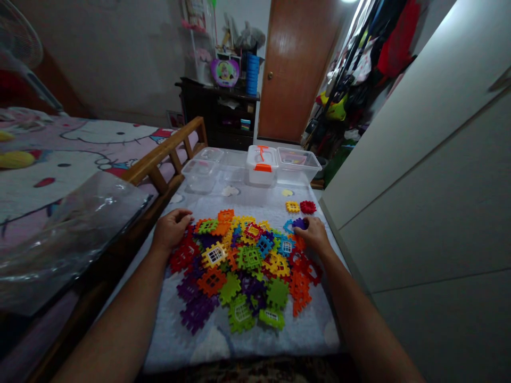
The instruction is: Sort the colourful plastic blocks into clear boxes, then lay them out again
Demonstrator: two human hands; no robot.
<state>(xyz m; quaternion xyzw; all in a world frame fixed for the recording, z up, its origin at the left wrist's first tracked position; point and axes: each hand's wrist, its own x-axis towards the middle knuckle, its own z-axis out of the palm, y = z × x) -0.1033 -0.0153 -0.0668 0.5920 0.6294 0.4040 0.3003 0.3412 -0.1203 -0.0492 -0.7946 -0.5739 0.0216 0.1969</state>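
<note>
A heap of colourful plastic interlocking building tiles, with a green tile (pixel 249 258) near its middle, lies on the pale blue cloth. At its left edge, my left hand (pixel 171 230) rests beside the red tiles (pixel 184 252), fingers loosely bent and nothing visible in them. My right hand (pixel 316 235) pinches a dark purple tile (pixel 300 223) at the heap's right edge. A light blue tile (pixel 288 226) touches or lies close to it. Farther out, a yellow tile (pixel 293 207) and a red tile (pixel 307 207) lie side by side, apart from the heap.
Behind the heap stand clear plastic bins (pixel 298 166) and a lidded box (pixel 262 166) with orange clips. A wooden bed rail (pixel 163 154) and plastic bag (pixel 80 229) are at left. A white cabinet (pixel 431 186) borders the right side.
</note>
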